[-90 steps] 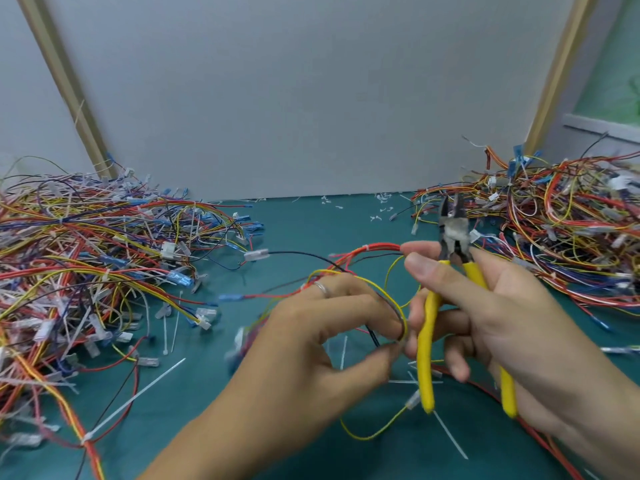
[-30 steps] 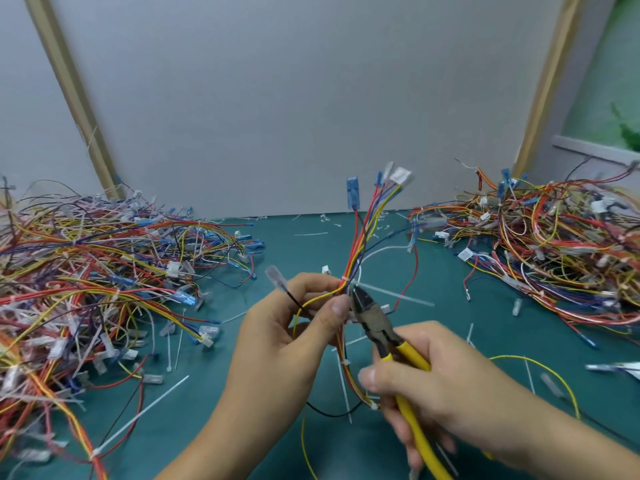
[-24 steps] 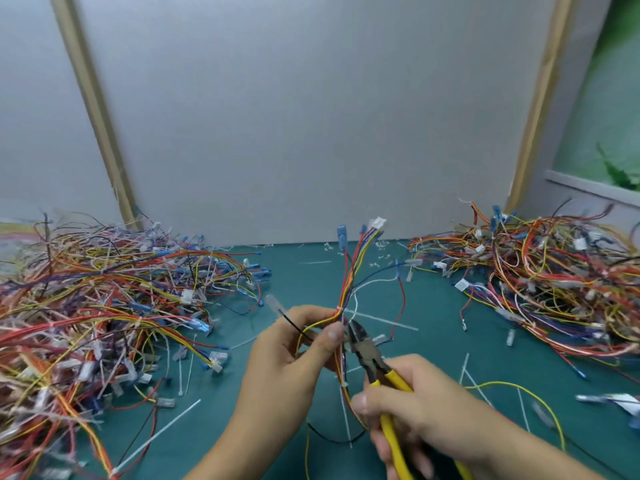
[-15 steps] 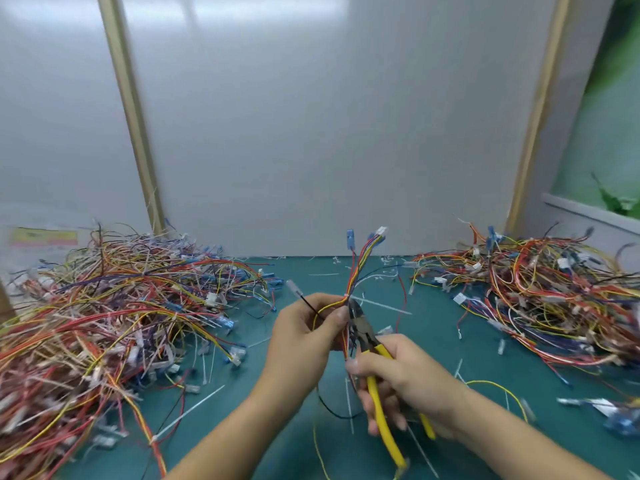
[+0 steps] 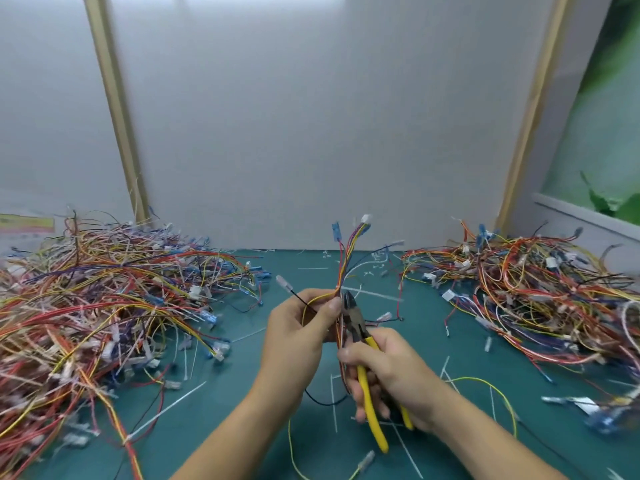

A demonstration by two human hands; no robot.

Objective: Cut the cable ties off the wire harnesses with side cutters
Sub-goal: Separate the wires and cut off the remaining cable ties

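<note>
- Left pile of wire harnesses (image 5: 104, 306) and right pile (image 5: 536, 299) flank the work spot on the green mat (image 5: 242, 393). Which pile is finished cannot be told. Risk: a trailing lead from the bundle in hand hooks a pile and drags stray wires toward the blades.
- Left hand (image 5: 298, 337) grips the held harness (image 5: 346, 261), thumb and fingers pinched round it. The harness stands roughly upright above the mat's centre, and its wires fan out above the pinch to a blue connector (image 5: 336, 231) and a white connector (image 5: 365, 218).
- Right hand (image 5: 391, 379) is closed round the yellow handles of the side cutters (image 5: 360, 337). The nose points up and lies against the bundle, just beside the left thumb.
- Main hazard: the jaws lie right along the wires. The cable tie is too small to make out, so whether the blades bracket it alone is unclear. A squeeze with a wire caught in the bite would likely nick insulation or sever a conductor.
- Second hazard: the thumb tip is very near the cutter nose. A slip or twist of the bundle could bring skin into the bite.
- Loose yellow wire (image 5: 485, 382) arcs beside the right forearm and may snag a handle.
- Cut ties (image 5: 162, 408) litter the mat. A freshly snipped one may fly off or lodge in a pile.
</note>
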